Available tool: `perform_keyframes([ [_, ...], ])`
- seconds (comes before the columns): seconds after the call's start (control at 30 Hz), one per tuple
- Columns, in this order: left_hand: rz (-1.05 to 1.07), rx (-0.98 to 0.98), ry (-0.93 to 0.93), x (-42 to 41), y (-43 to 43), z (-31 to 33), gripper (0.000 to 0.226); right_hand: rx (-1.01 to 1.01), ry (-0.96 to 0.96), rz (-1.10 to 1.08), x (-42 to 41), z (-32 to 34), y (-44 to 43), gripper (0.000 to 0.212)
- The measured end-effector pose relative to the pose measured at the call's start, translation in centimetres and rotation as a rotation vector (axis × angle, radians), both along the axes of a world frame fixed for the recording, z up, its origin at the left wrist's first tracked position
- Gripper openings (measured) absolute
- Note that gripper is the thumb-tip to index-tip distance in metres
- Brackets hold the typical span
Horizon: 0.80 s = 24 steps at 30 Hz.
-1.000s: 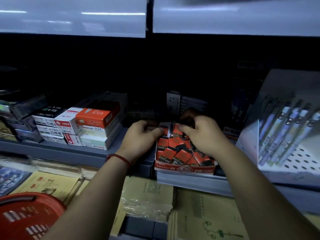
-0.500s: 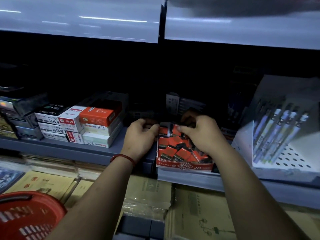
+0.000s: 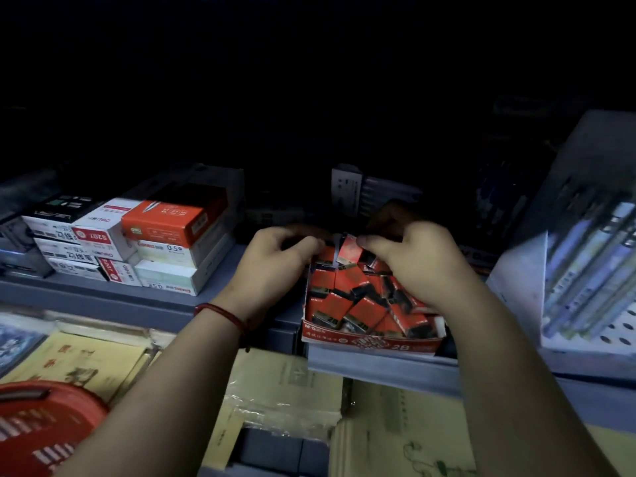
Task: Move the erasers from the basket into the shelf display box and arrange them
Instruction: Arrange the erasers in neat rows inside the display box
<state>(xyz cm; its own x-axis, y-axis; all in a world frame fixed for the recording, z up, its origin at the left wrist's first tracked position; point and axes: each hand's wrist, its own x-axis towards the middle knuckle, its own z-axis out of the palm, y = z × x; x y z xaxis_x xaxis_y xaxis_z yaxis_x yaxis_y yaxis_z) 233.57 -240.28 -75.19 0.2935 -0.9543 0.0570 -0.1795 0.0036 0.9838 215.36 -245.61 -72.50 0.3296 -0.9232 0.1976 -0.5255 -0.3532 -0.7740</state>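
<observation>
Your right hand [image 3: 420,266] was over the far end of the display box [image 3: 371,343], its thumb and fingers curled and pinching the raised eraser [image 3: 347,250], which stood tilted above the others at the box's 12 o'clock edge. Your left hand [image 3: 275,266] sat at the box's 10 o'clock corner, fingers curled in towards that same eraser; the dim light hid whether it gripped anything, so I cannot tell. A red cord [image 3: 223,313] circled your left wrist.

The erasers [image 3: 351,296], red and black in their sleeves, lay packed and partly jumbled inside the box, filling it nearly to the front wall. The box sat on the grey shelf [image 3: 103,297], at its front lip.

At the box's 9 o'clock stood the stacked cartons [image 3: 168,223]; at 3 o'clock, the pen display [image 3: 585,270]. The red basket [image 3: 44,428] showed at 7 o'clock, well apart from the box, its contents out of sight. Notebooks [image 3: 285,387] lay at 6 o'clock, below the shelf.
</observation>
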Motion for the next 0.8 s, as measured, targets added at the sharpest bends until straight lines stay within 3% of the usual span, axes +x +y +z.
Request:
perform_keyframes([
  [0.27,0.017,0.018,-0.110,0.2,-0.6,-0.6,0.013,0.027,-0.087,-0.016,-0.5,0.1,-0.7,0.010],
  [0.43,0.025,0.008,-0.096,0.0,-1.4,-0.3,0.026,0.030,-0.219,-0.182,0.0,-0.4,-1.2,0.022],
  [0.57,-0.011,0.071,-0.160,0.0,-2.2,0.4,0.036,-0.003,-0.171,-0.233,0.4,-0.6,-1.0,0.024],
  [0.7,-0.030,0.159,-0.266,-0.5,-2.4,1.1,0.023,-0.009,-0.165,-0.181,0.1,-0.5,-0.7,0.024],
  [0.8,-0.008,0.163,-0.239,-0.9,-2.5,1.3,0.024,-0.014,-0.140,-0.146,0.0,-0.3,-0.6,0.023],
])
